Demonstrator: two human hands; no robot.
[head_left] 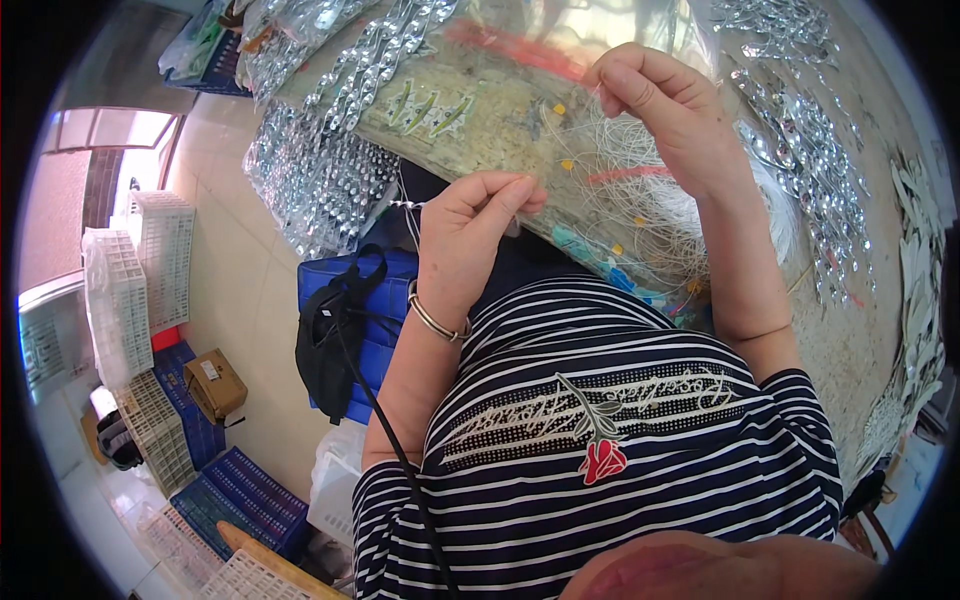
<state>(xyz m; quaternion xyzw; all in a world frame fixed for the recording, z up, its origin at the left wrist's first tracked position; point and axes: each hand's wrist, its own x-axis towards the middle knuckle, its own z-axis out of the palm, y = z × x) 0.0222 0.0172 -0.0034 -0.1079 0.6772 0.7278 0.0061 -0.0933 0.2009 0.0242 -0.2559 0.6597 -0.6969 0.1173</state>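
Observation:
My left hand (470,230) is raised by the table's near edge, thumb and fingers pinched together. My right hand (675,115) is higher and farther right, also in a pinch. Whatever lies in either pinch is too fine to make out. Beneath my right hand spreads a loose tangle of thin white thread (645,215), with small yellow pieces (567,165) around it. A few white strands (408,205) hang beside my left wrist, which wears a metal bangle (437,318).
Shiny silver bead strands (320,170) hang over the table's left edge; more silver strands (825,190) lie at right. A blue seat (385,345) with a black bag (330,345) stands left of me. Plastic crates (160,260) and a cardboard box (215,387) are on the floor.

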